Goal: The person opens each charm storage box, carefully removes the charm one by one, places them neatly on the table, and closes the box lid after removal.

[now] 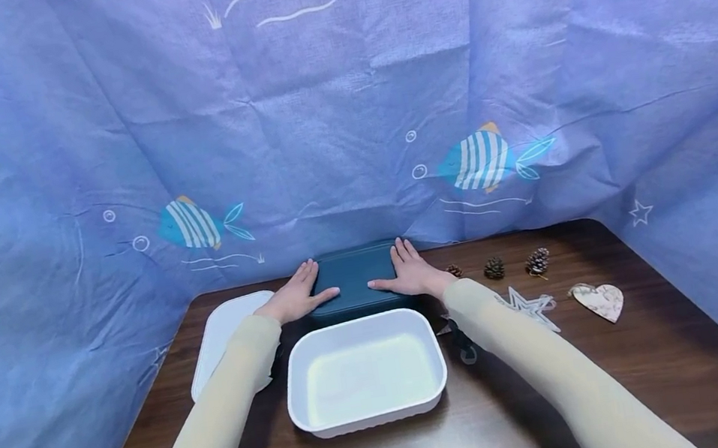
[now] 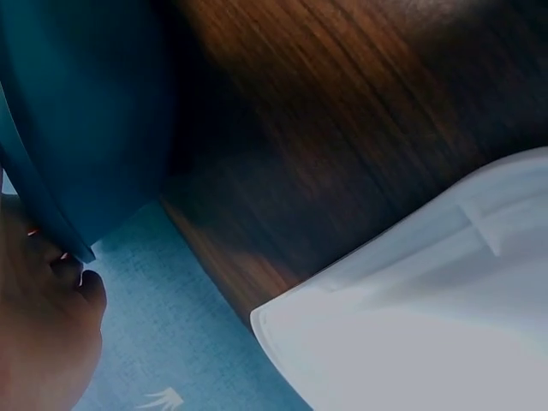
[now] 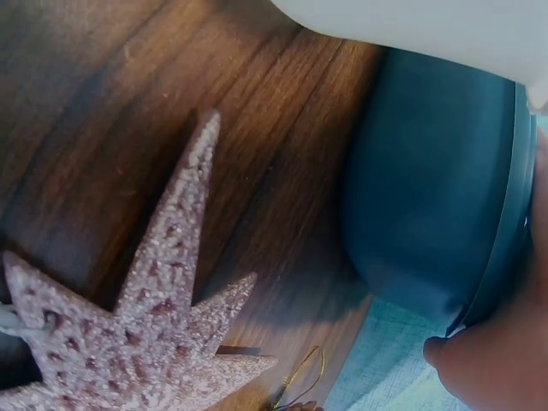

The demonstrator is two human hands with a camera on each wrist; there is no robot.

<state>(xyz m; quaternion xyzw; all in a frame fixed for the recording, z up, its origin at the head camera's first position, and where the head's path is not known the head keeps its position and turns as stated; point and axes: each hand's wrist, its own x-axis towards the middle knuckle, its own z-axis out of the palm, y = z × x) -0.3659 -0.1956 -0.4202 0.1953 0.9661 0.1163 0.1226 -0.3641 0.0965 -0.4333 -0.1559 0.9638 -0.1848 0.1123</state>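
At the table's back edge stands a dark teal lidded box (image 1: 354, 279). My left hand (image 1: 294, 298) lies flat on the left side of its lid, thumb pointing inward. On the lid's right side rests my right hand (image 1: 415, 273), fingers stretched toward the back and thumb inward. The left wrist view shows the box's rounded side (image 2: 94, 111) with part of my left hand (image 2: 43, 317) at the lid rim. Likewise, in the right wrist view, my right hand (image 3: 501, 351) touches the rim. Directly in front stands an uncovered white container (image 1: 365, 374).
A white lid (image 1: 221, 340) lies left, partly under my left arm. To the right are several pinecones (image 1: 493, 267), a white star ornament (image 1: 533, 307) and a heart ornament (image 1: 601, 300). A glittery star (image 3: 163, 317) lies near the box. A blue fish-print cloth (image 1: 332, 121) hangs behind.
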